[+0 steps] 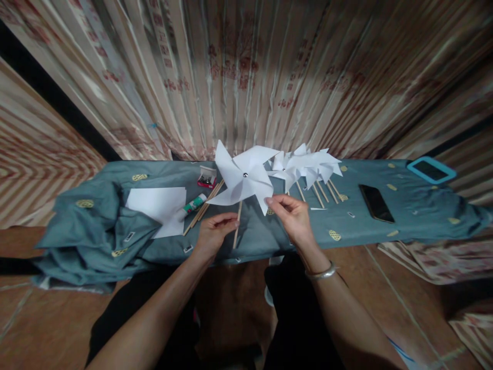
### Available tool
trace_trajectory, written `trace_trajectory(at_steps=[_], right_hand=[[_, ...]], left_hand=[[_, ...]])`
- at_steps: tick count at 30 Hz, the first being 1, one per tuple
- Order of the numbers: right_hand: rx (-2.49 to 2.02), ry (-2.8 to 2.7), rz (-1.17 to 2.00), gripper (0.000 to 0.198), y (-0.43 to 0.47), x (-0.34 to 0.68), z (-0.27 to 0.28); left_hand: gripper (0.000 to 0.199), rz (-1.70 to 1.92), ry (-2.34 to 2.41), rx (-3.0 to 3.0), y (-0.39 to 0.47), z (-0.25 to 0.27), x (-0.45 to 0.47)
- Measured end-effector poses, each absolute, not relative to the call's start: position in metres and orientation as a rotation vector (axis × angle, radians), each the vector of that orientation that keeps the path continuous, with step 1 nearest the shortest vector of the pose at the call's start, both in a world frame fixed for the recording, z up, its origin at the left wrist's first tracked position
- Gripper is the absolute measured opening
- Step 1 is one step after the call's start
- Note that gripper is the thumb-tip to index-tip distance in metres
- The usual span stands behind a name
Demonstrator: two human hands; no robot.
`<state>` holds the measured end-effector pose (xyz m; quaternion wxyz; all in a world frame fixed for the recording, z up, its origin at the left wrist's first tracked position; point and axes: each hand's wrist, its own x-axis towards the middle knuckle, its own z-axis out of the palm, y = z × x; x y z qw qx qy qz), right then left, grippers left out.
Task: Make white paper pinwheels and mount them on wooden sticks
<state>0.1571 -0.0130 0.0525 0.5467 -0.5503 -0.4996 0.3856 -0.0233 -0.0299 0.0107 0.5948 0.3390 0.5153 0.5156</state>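
A white paper pinwheel (252, 177) with a shiny pin at its centre is held up over the cloth-covered table (346, 216). Its thin wooden stick (236, 234) is pinched in my left hand (215, 231), between thumb and fingers. My right hand (295, 216) pinches the tip of the pinwheel's lower right blade. Just left of the pinwheel lie several loose wooden sticks (194, 221), a green and white glue stick (195, 203) and a small red box (207, 177) holding dark pins. To its right, several finished pinwheels (308, 165) lie in a row, overlapping.
White paper sheets (154, 203) lie at the left beside bunched cloth (84, 231). A black phone (376, 203) rests on the right side. Farther right is a blue-framed tablet-like board (431, 169). A pleated patterned curtain (246, 67) hangs behind the table.
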Motion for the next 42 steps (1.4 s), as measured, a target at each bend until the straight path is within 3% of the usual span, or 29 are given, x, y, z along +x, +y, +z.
trace_trajectory(at_steps=[28, 42], right_hand=[[-1.236, -1.207, 1.153, 0.042, -0.021, 0.133, 0.045], [-1.167, -1.184, 1.344, 0.034, -0.023, 0.121, 0.045]], left_hand=[[0.036, 1.216, 1.177, 0.802, -0.03, 0.01, -0.024], [0.041, 1.199, 1.107, 0.804, -0.032, 0.01, -0.022]])
